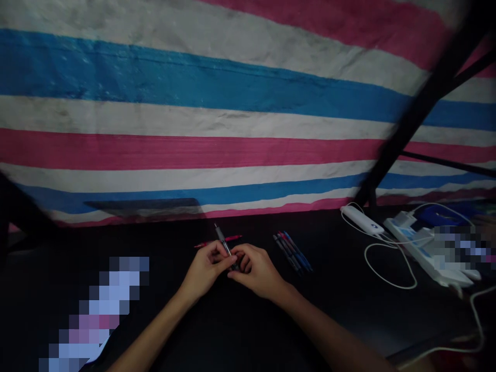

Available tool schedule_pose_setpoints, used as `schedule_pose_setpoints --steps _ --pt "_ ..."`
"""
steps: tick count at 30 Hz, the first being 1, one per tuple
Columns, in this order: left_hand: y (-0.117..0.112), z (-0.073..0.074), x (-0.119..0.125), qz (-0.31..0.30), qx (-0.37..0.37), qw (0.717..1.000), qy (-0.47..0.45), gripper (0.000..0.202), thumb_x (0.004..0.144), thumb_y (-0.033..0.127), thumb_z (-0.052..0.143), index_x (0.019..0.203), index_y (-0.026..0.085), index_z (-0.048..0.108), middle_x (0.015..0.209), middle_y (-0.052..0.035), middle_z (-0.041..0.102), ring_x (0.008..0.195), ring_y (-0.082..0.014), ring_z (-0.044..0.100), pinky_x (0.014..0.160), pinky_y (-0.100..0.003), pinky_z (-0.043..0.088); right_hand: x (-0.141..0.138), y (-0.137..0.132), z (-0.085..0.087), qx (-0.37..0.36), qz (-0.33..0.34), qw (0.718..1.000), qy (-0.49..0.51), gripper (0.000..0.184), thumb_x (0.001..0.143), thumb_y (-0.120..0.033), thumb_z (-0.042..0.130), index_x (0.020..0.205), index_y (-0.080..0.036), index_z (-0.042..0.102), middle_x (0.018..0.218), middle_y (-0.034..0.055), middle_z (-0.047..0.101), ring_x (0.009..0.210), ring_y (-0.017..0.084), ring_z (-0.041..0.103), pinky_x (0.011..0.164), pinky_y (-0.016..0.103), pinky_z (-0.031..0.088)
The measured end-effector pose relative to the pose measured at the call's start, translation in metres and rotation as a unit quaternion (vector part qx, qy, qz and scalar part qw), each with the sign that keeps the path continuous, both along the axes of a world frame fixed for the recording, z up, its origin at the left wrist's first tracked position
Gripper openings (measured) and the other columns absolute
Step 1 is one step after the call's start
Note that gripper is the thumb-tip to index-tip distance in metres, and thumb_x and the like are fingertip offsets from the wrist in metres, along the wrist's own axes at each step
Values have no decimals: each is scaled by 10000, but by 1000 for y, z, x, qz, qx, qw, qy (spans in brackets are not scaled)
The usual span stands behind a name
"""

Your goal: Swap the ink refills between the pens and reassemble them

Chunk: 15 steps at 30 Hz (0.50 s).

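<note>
Between my two hands is a pen with a grey upper end and a clear-looking barrel, tilted with its button end up and away from me. My left hand pinches its barrel between thumb and fingers. Curled around its lower end, my right hand also grips it and partly hides the tip. Just behind the hands lies a red pen on the black table, partly covered by the held pen and my left fingers. To the right of my right hand several pens, dark, red and blue, lie side by side.
A white power strip with plugs lies at the right, beside a white device and looping white cable. A blurred-out, lit object lies at the left. Striped sheeting hangs behind the table; a dark metal bar slants at the right.
</note>
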State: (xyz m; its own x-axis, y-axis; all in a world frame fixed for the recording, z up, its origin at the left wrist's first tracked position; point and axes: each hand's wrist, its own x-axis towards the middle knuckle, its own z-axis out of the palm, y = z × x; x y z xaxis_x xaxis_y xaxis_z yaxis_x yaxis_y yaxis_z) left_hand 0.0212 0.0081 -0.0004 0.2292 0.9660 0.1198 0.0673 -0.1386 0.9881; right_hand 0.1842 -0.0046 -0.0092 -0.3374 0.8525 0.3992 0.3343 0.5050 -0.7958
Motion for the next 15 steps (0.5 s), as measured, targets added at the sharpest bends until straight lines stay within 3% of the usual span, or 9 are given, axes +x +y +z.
schedule_pose_setpoints --steps 5,10,13,15 --pt "3 -2 -2 12 29 999 14 272 725 284 676 664 181 432 653 35 573 619 -109 563 580 -220 439 5 2 -4 -4 -31 999 18 300 723 -138 645 1018 -194 641 831 18 615 642 114 552 555 215 458" --pt "10 -2 -12 60 45 997 -4 289 761 301 645 942 212 439 863 -14 620 765 -162 633 678 -299 508 16 11 -9 -119 -49 986 106 230 804 -211 539 999 -153 647 739 33 626 551 122 577 505 235 473" --pt "13 -2 -20 112 121 984 65 455 767 308 638 1149 237 402 995 -40 594 778 -163 629 713 -331 517 25 19 -9 -158 -42 976 142 215 791 -219 540 959 -151 657 713 21 617 517 104 551 477 215 445" --pt "13 -1 -24 98 191 964 158 401 814 318 581 1183 238 446 1041 -62 588 846 -183 615 753 -352 509 30 24 -7 -177 -29 970 163 201 783 -228 541 923 -152 664 698 10 602 499 90 524 453 199 416"
